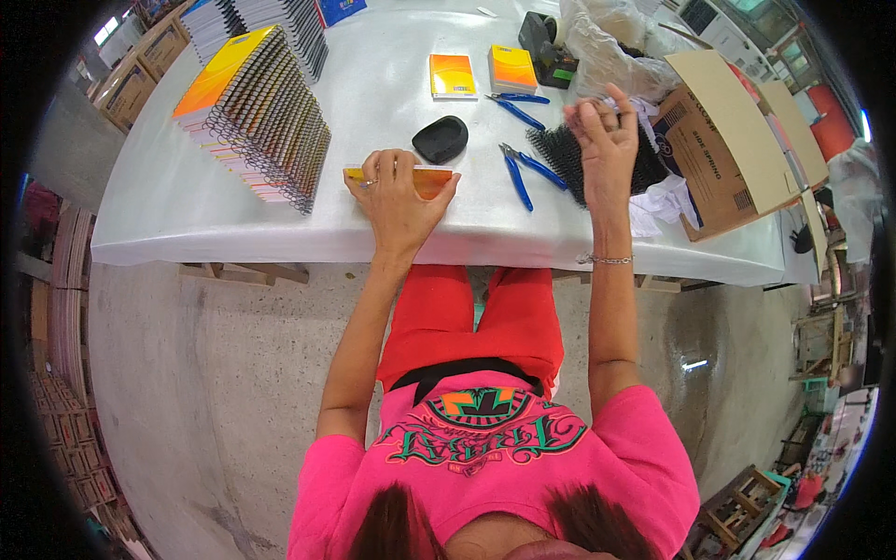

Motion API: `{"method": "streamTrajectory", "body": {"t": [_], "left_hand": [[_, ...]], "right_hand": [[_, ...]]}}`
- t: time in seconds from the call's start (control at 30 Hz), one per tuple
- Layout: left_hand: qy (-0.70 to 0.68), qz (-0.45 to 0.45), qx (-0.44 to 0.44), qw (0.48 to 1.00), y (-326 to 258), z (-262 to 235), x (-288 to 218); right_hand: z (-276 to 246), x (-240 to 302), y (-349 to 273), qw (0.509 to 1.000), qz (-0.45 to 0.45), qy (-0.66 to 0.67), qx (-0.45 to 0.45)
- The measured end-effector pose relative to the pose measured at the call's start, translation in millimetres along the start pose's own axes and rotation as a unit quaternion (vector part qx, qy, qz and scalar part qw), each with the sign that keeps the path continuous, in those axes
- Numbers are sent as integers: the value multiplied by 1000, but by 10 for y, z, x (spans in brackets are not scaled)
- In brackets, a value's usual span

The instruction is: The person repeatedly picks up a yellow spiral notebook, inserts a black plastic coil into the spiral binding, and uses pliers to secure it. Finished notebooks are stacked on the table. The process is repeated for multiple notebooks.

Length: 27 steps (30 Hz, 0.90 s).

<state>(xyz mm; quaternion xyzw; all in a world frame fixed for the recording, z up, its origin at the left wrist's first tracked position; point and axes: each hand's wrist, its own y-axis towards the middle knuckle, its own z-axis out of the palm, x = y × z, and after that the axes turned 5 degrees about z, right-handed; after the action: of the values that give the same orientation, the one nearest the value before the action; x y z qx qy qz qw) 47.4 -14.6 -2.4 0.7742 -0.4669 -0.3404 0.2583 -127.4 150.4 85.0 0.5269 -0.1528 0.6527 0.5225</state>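
Orange-yellow notebook (401, 178) under left hand's (397, 191) flat grip; right hand (605, 140) loosely open.

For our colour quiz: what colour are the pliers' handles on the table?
Blue handles on the metal pliers, clearest in the head view.

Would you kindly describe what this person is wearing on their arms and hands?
Both forearms are bare; short bright pink sleeves end above the elbows. The left hand has a ring on one finger. The right hand has no glove, and a thin silver chain bracelet circles its wrist. No watch is visible.
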Motion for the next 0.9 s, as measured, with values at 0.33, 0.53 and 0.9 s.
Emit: {"method": "streamTrajectory", "body": {"t": [0.33,0.53,0.9], "left_hand": [[-1,-5,-3,1000,13,31,1],[5,-5,3,1000,16,45,11],[10,-14,43,999,56,-28,18]], "right_hand": [[325,-407,-234,886,103,-362,271],[363,-477,-270,883,69,-358,295],[438,-504,-404,878,-24,-388,280]]}}
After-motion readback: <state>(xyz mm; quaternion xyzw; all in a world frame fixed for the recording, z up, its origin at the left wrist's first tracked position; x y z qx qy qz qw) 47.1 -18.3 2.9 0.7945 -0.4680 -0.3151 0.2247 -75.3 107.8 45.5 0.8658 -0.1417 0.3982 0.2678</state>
